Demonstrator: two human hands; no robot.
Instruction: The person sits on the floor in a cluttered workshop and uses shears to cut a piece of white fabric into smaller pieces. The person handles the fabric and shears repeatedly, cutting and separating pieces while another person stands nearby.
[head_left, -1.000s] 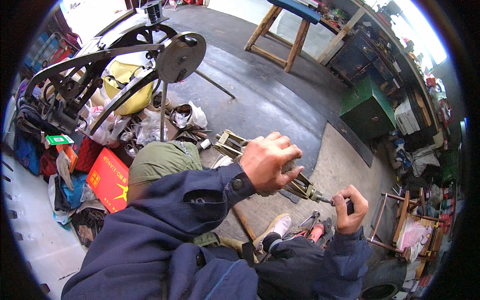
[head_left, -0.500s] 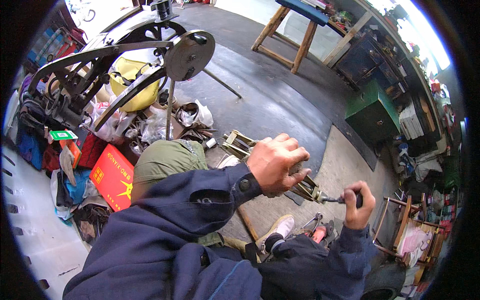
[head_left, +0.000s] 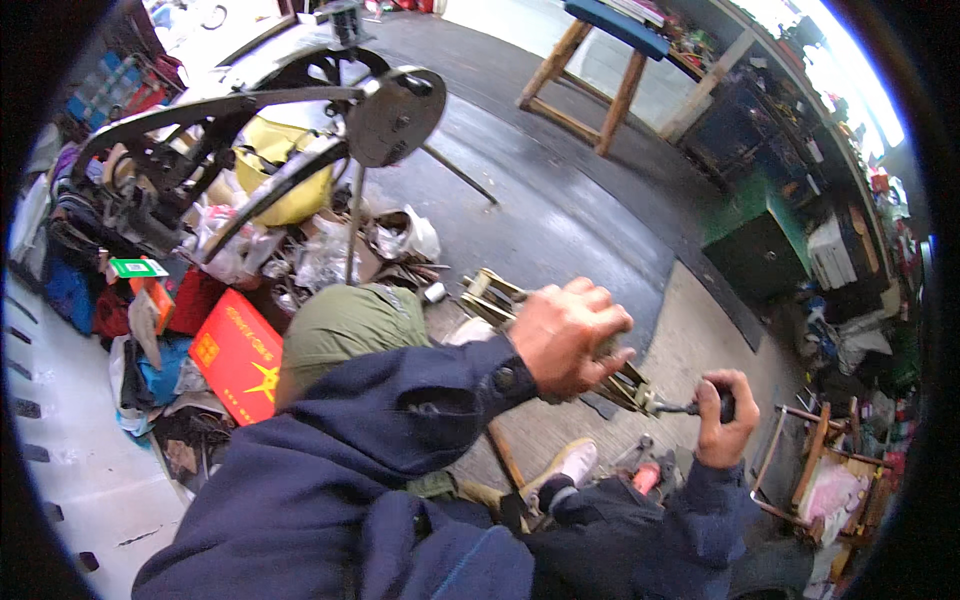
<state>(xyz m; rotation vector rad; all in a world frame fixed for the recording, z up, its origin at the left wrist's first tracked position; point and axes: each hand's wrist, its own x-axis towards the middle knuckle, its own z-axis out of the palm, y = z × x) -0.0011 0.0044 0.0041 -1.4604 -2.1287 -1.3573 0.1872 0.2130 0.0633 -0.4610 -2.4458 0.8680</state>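
Note:
My left hand is closed round the middle of a long, brass-coloured metal frame, held slanting over the floor. Part of the frame is hidden behind its fingers. At the frame's near right end, a metal shaft meets it; this belongs to a screwdriver-like tool with a dark handle. The fingers of my right hand are wrapped round that handle, thumb up. Dark blue sleeves cover both forearms. Below the left wrist is my knee in green trousers.
A black iron machine with a round disc stands at the upper left, over bags and scraps. Beside my knee lies a red box. Farther off are a blue-topped wooden stool and a green box. A small wooden chair stands right.
The whole view has shifted slightly, so everything appears a little farther right and lower. Both hands keep their grips, and the shaft still meets the frame's end.

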